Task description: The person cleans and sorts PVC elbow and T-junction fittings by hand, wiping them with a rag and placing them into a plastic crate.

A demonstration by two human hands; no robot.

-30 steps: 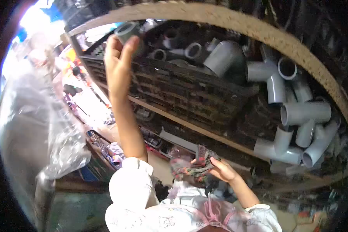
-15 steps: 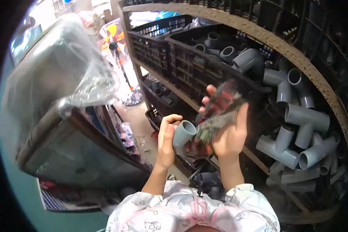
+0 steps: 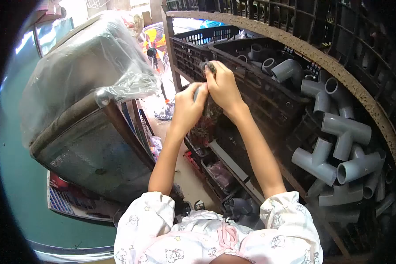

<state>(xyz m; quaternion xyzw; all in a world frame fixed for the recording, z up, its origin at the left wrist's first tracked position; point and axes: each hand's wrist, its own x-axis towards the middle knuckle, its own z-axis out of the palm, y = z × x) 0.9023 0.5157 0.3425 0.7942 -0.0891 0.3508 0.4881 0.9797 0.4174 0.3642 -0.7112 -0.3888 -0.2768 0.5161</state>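
Both my hands are held out in front of me, close together and closed. My left hand [image 3: 188, 108] grips a grey pipe fitting [image 3: 197, 93], mostly covered by the fingers. Just above and to the right, my right hand [image 3: 225, 88] is wrapped round a crumpled patterned rag [image 3: 212, 68]. A dark greenish bit of it pokes out beside the thumb, and reddish cloth seems to hang below the hands. Whether the rag touches the fitting is hard to make out.
On the right, a shelf holds black crates [image 3: 259, 88] and several loose grey pipe tees [image 3: 314, 160]. A plastic-covered cabinet [image 3: 92, 145] stands at left. Small bins [image 3: 220, 174] sit low between them, and an orange-bladed fan [image 3: 153, 42] is behind.
Both hands have moved forward and away from my body. The right hand has gone from holding the rag spread over its palm to a closed grip; the fitting is now largely hidden.
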